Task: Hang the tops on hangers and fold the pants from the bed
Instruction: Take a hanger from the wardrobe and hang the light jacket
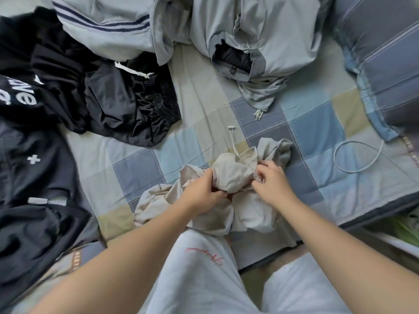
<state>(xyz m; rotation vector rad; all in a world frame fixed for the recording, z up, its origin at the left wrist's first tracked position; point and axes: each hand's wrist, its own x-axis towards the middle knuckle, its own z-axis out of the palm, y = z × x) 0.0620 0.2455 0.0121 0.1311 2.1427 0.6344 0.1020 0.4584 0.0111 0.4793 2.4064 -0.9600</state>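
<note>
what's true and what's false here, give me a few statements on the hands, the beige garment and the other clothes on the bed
1. Both the left hand and the right hand grip the beige garment. True.
2. The black shorts with the white drawstring lie folded flat. False: they lie crumpled in a heap.
3. A white cable lies looped on the checked sheet, to the right of the hands. True.
4. The grey striped top hangs on a hanger. False: it lies bunched on the bed, and no hanger is in view.
</note>
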